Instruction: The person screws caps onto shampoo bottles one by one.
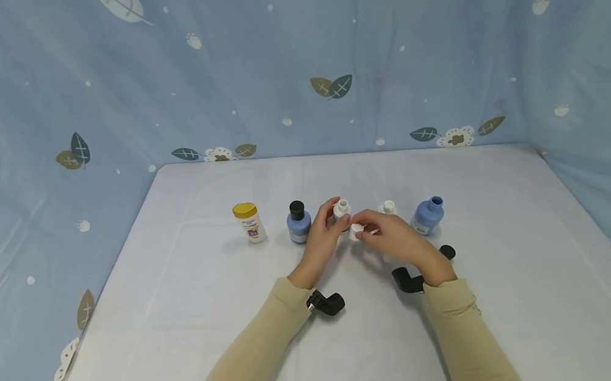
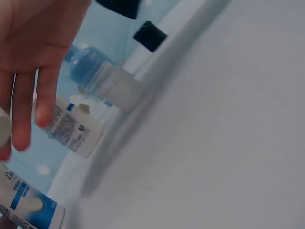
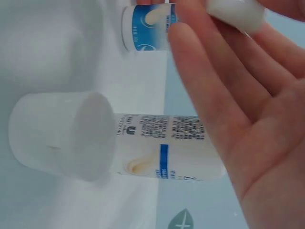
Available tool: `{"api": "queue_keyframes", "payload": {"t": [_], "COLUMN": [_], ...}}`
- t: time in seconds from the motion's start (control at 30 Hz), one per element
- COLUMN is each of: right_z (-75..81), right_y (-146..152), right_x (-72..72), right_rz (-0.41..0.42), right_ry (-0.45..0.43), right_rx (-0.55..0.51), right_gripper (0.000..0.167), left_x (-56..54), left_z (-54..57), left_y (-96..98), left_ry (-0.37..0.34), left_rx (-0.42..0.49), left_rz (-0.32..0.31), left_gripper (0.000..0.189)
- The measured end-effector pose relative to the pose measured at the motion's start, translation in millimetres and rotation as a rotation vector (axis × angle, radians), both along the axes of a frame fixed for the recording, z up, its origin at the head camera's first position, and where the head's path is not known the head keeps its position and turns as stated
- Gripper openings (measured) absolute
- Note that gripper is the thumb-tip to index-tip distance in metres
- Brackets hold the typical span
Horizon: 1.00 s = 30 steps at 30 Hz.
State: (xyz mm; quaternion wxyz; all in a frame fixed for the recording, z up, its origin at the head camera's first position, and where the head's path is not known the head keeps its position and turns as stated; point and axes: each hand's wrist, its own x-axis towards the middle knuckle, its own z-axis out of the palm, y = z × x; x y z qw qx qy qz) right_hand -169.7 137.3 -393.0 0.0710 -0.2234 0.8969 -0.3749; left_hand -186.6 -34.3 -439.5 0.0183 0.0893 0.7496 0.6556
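Bottle point(image 1: 299, 228), blue with black cap point(image 1: 297, 209), just beside left hand point(image 1: 320, 233).

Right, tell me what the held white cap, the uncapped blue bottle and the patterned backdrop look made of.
White cap: probably plastic, smooth with a soft sheen, opaque and plain white.
Uncapped blue bottle: likely plastic, smooth, evenly blue at shoulder and neck, though tinted glass can't be ruled out.
Patterned backdrop: seemingly matte printed fabric, given its soft folds and creases; thin plastic sheeting is possible.
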Motion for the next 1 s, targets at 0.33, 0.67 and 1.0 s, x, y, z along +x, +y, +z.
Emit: {"api": "queue_keyframes", "payload": {"t": [0.33, 0.67, 1.0], "right_z": [12.0, 18.2, 15.3], "right_y": [1.4, -3.7, -21.8], "right_x": [-2.2, -12.0, -6.8], "right_rz": [-0.132, -0.257, -0.422], "right_ry": [0.113, 0.144, 0.241], "right_rx": [-0.131, -0.293, -0.425], "right_gripper": [0.032, 0.036, 0.04], "left_x": [-1.2, -10.2, -7.9], "left_z": [10.2, -10.2, -9.6], "left_y": [-1.6, -4.1, -3.0], "left_ry": [-0.067, -0.09, -0.006], "left_rx": [0.039, 0.025, -0.06], "left_rz": [-0.04, -0.06, -0.025], "left_gripper": [0.042, 0.043, 0.039]}}
